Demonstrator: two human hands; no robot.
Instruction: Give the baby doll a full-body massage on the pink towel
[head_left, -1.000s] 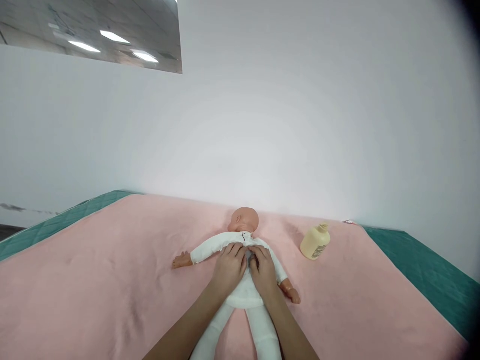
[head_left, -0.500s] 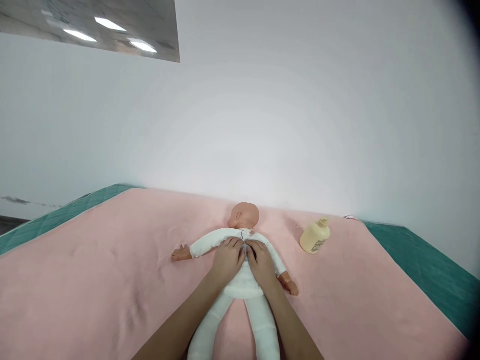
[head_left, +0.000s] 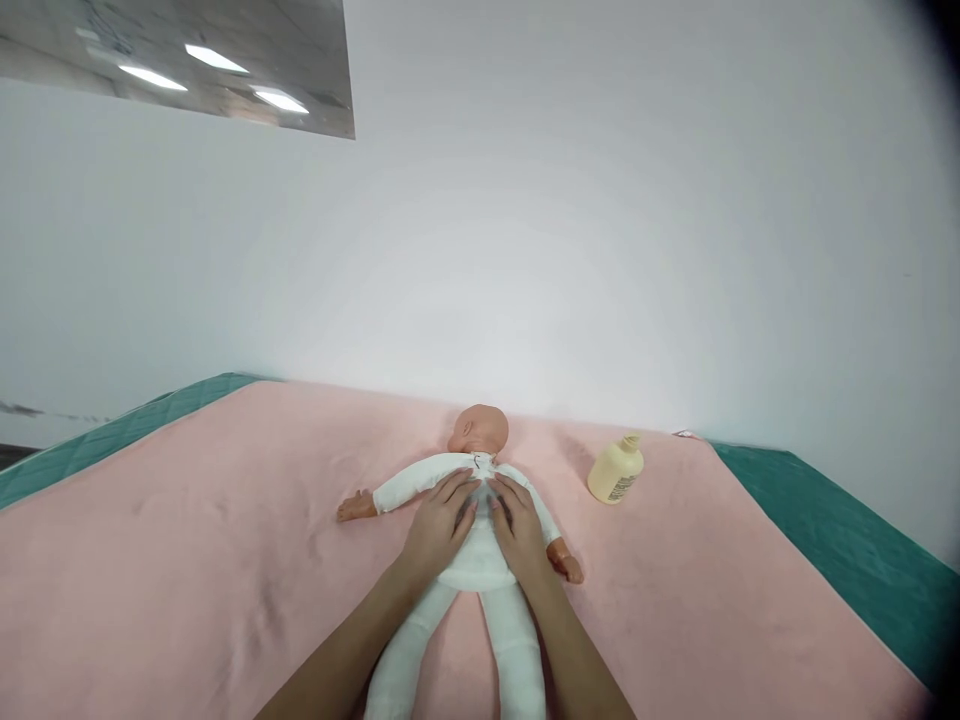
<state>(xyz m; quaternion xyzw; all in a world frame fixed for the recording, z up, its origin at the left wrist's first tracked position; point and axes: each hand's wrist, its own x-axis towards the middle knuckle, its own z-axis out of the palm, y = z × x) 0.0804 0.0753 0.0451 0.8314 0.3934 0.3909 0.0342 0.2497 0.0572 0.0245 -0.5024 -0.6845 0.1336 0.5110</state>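
Note:
A baby doll with a white cloth body lies on its front, its bald head turned to the left and its arms spread. On the left half of its upper back rests my left hand, fingers stretched out, thumb apart. My right hand lies flat on the right half of the back, its thumb pointing inward. Between the two hands a narrow strip of white cloth shows. Neither hand grips anything.
A pale yellow bottle stands right of the doll. Under both spreads a pink blanket, with green padding at its sides. Behind rises a white wall, with a reflective panel at upper left.
Both hands have slid slightly apart on the doll's back, and their thumbs are farther from each other. The whole view has shifted a little, moving the doll and bottle leftward.

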